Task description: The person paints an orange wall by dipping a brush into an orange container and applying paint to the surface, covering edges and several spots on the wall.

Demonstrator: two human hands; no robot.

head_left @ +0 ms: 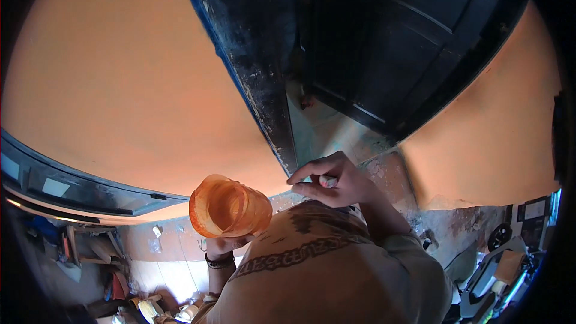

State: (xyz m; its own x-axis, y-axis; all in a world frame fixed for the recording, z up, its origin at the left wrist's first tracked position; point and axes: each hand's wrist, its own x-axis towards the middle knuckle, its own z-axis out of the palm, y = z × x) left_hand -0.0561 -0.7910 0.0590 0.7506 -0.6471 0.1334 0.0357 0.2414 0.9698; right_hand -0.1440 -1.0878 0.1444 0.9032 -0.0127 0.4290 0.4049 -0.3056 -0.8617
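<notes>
My left hand [230, 244] is closed under an orange, paint-smeared plastic container [255, 211], which tilts so its open mouth shows; most of the fingers are hidden behind it. Orange coating streaks the inside and rim. My right hand [337, 181] is curled around a slim thing with a pale, rounded end [327, 182]; the rest of it is hidden in the grip. The right fingertips are close to the lower part of the dark door frame [255, 54], beside the orange wall [138, 78]. I cannot tell whether they touch it.
A dark panelled door [390, 42] stands beyond the frame, with another orange wall [486, 138] to its right. A dark-framed window [90, 189] is at left. Shelves with clutter [96, 246] lie lower left, and a motorbike [495, 270] stands lower right.
</notes>
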